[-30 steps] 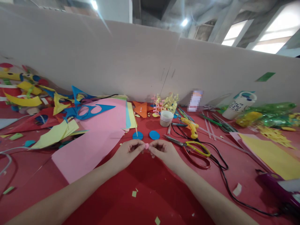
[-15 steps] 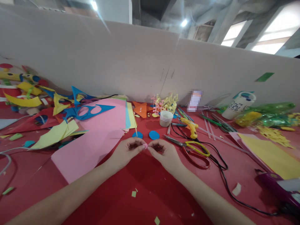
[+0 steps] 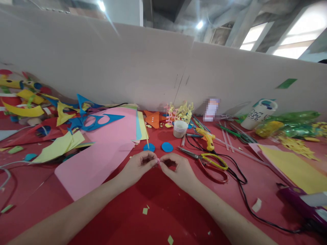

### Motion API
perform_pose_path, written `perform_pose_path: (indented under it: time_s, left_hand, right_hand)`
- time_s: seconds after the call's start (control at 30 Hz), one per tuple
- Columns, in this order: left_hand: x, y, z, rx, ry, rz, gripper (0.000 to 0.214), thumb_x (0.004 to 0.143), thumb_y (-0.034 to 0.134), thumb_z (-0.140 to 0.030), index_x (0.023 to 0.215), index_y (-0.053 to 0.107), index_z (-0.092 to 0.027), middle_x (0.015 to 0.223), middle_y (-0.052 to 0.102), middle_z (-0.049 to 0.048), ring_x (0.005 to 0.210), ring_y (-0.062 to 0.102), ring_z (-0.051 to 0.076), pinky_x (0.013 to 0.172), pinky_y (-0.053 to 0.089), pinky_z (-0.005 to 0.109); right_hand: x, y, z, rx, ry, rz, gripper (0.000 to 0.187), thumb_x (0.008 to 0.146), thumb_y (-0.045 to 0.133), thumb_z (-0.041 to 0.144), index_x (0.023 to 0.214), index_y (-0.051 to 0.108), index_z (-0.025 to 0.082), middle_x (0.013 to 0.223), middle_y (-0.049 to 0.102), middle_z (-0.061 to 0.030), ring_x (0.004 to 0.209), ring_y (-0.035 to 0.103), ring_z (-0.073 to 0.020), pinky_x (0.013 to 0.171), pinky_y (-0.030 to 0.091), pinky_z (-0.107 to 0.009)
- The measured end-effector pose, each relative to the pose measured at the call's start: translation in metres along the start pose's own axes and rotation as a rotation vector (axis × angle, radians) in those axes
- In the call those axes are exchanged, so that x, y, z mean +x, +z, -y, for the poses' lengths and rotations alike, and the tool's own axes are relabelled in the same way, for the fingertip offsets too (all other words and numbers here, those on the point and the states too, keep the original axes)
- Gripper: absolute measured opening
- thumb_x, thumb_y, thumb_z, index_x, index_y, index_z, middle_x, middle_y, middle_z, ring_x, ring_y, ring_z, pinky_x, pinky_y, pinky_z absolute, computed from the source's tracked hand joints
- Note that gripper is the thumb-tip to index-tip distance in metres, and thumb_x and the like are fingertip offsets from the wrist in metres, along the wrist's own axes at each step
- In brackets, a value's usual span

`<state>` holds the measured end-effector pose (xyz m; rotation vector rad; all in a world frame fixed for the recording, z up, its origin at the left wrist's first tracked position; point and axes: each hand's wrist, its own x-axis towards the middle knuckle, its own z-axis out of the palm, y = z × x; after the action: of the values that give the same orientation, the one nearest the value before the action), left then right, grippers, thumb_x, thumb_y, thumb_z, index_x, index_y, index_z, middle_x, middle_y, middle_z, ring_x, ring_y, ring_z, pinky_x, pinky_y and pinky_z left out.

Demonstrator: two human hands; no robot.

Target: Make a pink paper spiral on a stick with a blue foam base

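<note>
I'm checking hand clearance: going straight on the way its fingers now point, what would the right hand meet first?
The right hand would likely press first on the small pink lump, apparently foam or paper, at its fingertips; the left hand looks to be just beyond, though depth is unclear.

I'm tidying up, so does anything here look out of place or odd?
Slightly: small pale scraps lie loose on the near part of the red table, like stray offcuts. The scissors have mismatched handles, one yellow, one red.

pink piece (image 3: 158, 161) | small, partly hidden | pinched between left hand (image 3: 139, 167) and right hand (image 3: 177, 167)
</note>
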<state>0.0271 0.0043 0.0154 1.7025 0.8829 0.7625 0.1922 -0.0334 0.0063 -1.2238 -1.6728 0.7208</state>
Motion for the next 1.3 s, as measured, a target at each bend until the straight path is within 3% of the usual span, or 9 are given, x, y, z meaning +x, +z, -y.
perform_pose_path:
  time_s: [0.23,0.5,0.67,0.8,1.3]
  left_hand:
    - [-0.002,0.001,-0.003,-0.057,-0.003,0.003,0.017,0.077,0.057,-0.033,0.079,0.062,-0.017,0.074,0.061,0.0011,0.069,0.055,0.013,0.068,0.046,0.027]
    - [0.0,-0.001,0.0,-0.085,-0.065,-0.067,0.016,0.071,0.063,-0.031,0.08,0.064,-0.017,0.082,0.066,0.003,0.08,0.06,0.017,0.078,0.048,0.032]
    - [0.002,-0.001,0.0,-0.11,-0.007,-0.086,0.014,0.071,0.063,-0.027,0.081,0.064,-0.016,0.083,0.066,0.0029,0.082,0.06,0.016,0.08,0.047,0.031]
    - [0.002,-0.002,0.001,-0.084,0.024,-0.07,0.013,0.074,0.061,-0.026,0.083,0.063,-0.017,0.084,0.066,0.0026,0.082,0.06,0.016,0.08,0.047,0.032]
    - [-0.001,-0.001,-0.004,-0.025,0.042,-0.033,0.009,0.074,0.058,-0.021,0.08,0.062,-0.017,0.081,0.066,0.0027,0.079,0.061,0.015,0.077,0.048,0.031]
  right_hand:
    - [0.0,-0.004,0.002,-0.096,-0.031,-0.037,0.006,0.072,0.054,0.016,0.069,0.058,0.019,0.066,0.061,-0.0007,0.059,0.056,-0.013,0.058,0.047,-0.024]
    - [0.001,-0.004,-0.004,-0.06,-0.074,-0.018,0.012,0.078,0.054,0.019,0.083,0.064,0.021,0.08,0.065,-0.0035,0.07,0.06,-0.0155,0.069,0.049,-0.028]
    - [0.003,-0.004,-0.005,0.117,0.07,-0.021,0.017,0.079,0.051,0.024,0.09,0.064,0.021,0.089,0.067,-0.0052,0.08,0.063,-0.0171,0.072,0.05,-0.029]
    - [0.005,-0.004,-0.007,0.244,0.173,-0.002,0.016,0.078,0.054,0.031,0.084,0.063,0.018,0.079,0.066,-0.0038,0.068,0.06,-0.0148,0.066,0.049,-0.028]
    - [0.005,0.002,-0.01,0.333,0.256,0.049,0.025,0.07,0.064,0.04,0.065,0.054,0.018,0.058,0.052,0.003,0.053,0.047,-0.0097,0.052,0.04,-0.022]
